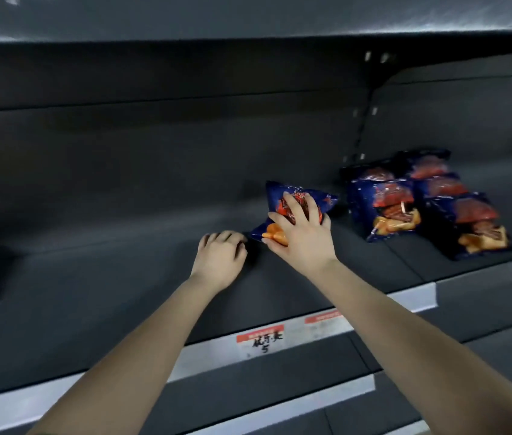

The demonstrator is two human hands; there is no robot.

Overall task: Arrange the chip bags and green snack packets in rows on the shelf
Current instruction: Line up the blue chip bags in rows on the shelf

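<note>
Blue glossy plastic chip bag (276,193) held by right hand (305,233), grip curled round it, tilted, mid dark grey metal shelf (107,277). Idle left hand (221,259) rests on shelf, loosely curled, holding nothing. Placing step; next: stand it beside blue bag rows (386,205) toward right edge.

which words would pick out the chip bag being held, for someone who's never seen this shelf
Look at the dark shelf and find the two rows of blue chip bags at its right. Just left of them, apart from the rows, is a lone blue chip bag. It is the only one tilted and gripped by the right hand.
</note>
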